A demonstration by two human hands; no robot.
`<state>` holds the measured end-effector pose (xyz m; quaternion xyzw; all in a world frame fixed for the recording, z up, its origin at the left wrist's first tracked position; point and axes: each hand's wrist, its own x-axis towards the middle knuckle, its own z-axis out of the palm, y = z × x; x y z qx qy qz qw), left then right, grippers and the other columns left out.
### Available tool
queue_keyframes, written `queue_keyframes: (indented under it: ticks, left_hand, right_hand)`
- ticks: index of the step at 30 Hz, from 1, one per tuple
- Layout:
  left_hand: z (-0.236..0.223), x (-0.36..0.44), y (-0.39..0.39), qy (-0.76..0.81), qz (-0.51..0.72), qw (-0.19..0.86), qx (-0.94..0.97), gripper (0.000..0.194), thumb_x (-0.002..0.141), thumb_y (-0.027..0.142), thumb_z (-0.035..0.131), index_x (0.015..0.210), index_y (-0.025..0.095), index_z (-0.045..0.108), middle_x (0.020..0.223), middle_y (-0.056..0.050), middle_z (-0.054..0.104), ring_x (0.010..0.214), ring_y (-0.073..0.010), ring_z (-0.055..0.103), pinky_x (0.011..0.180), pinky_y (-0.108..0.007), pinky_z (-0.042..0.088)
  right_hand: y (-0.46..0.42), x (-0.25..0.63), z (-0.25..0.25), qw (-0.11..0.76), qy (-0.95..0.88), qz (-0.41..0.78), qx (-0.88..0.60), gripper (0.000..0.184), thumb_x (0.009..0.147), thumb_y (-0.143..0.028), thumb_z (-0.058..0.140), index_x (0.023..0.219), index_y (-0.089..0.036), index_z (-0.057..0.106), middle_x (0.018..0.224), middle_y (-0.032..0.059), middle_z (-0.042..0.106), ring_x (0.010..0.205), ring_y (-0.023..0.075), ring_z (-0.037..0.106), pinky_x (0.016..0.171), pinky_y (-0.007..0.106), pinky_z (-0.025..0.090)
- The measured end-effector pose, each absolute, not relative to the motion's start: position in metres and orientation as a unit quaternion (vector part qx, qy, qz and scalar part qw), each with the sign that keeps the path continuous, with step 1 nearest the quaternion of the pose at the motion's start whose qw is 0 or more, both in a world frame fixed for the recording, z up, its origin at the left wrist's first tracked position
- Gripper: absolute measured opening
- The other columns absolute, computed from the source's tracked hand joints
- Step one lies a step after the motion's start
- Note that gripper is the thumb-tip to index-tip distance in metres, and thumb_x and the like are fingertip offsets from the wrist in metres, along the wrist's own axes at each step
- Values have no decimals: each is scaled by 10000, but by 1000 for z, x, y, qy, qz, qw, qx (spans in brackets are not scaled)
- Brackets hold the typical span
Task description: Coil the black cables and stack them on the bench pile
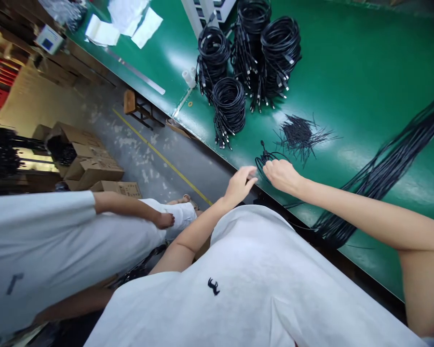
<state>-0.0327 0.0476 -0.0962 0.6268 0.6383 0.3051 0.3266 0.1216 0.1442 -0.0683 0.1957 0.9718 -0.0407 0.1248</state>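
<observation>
Close to the bench edge, my right hand has its fingers closed on a coiled black cable. Loops of that cable stick out past my fingers, and a connector points up at its far side. My left hand is just left of the coil, thumb and fingers apart, with nothing visible between them; its fingertips are slightly blurred. Beyond my right hand lies a pile of short black ties. A stack of finished-looking cable coils rests farther left.
More coil stacks stand on the green bench. A long bundle of black cables crosses its right side. Papers and a metal ruler lie at far left. Another person stands at my left, near cardboard boxes.
</observation>
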Motion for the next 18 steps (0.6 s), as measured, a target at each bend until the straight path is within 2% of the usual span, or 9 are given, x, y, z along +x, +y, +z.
queue_keyframes:
  ticks: [2, 3, 6, 8, 9, 11, 13, 15, 18]
  left_hand:
    - [-91, -39, 53, 636, 229, 246, 694, 400, 896, 279, 636, 1273, 169, 559, 1349, -149, 576, 1257, -275, 531, 1064, -429, 416]
    - [-90, -39, 58, 629, 173, 232, 722, 387, 881, 287, 655, 1237, 155, 582, 1336, -160, 578, 1267, -298, 515, 1069, -445, 406]
    - [-97, -27, 76, 646, 53, 233, 725, 194, 917, 290, 589, 1010, 129, 643, 1135, -171, 638, 1155, -326, 552, 1014, -475, 423]
    - [-106, -13, 81, 696, 68, 245, 672, 186, 935, 297, 555, 956, 129, 633, 1108, -175, 627, 1148, -334, 543, 1011, -492, 415]
    - [-110, -7, 82, 717, 103, 272, 633, 172, 919, 290, 582, 964, 129, 624, 1130, -176, 617, 1164, -335, 533, 1020, -495, 408]
    - [-116, 4, 80, 719, 195, 399, 535, 188, 853, 248, 666, 993, 136, 613, 1159, -160, 615, 1185, -321, 533, 1040, -485, 401]
    - [-119, 8, 79, 646, 293, 586, 393, 235, 806, 233, 708, 1008, 152, 618, 1128, -126, 645, 1173, -290, 567, 1061, -469, 398]
    - [-121, 6, 82, 540, 371, 719, 232, 202, 822, 292, 689, 975, 172, 633, 1055, -94, 679, 1129, -249, 610, 1071, -446, 400]
    - [-125, 1, 98, 484, 456, 741, 89, 214, 829, 387, 678, 849, 182, 619, 902, -61, 684, 987, -198, 648, 1034, -394, 431]
  right_hand:
    - [140, 124, -71, 102, 984, -30, 140, 331, 930, -65, 316, 1002, -62, 639, 949, 178, 619, 840, 252, 548, 630, 340, 250]
    - [138, 125, -72, 93, 988, -31, 121, 335, 934, -67, 313, 1005, -62, 641, 960, 178, 621, 842, 249, 544, 636, 342, 255]
    - [137, 125, -77, 96, 985, -54, 132, 309, 921, -65, 339, 979, -69, 642, 934, 166, 623, 819, 236, 540, 641, 338, 256]
    - [141, 127, -80, 108, 976, -76, 175, 283, 911, -71, 361, 958, -73, 641, 904, 160, 621, 804, 230, 543, 640, 333, 254]
    - [144, 129, -81, 109, 971, -84, 197, 277, 912, -78, 367, 958, -71, 640, 905, 163, 621, 807, 230, 548, 641, 331, 255]
    - [151, 131, -82, 106, 961, -96, 236, 264, 914, -97, 380, 961, -66, 638, 919, 175, 621, 828, 237, 560, 641, 329, 255]
    - [156, 131, -81, 101, 950, -106, 275, 249, 912, -110, 395, 958, -65, 635, 931, 180, 622, 856, 244, 575, 642, 326, 258]
    - [160, 127, -76, 86, 934, -123, 323, 240, 917, -122, 398, 951, -76, 632, 937, 171, 625, 873, 240, 590, 638, 321, 257]
    - [161, 118, -71, 39, 891, -167, 421, 253, 952, -172, 379, 935, -105, 622, 937, 148, 630, 840, 212, 594, 615, 308, 241]
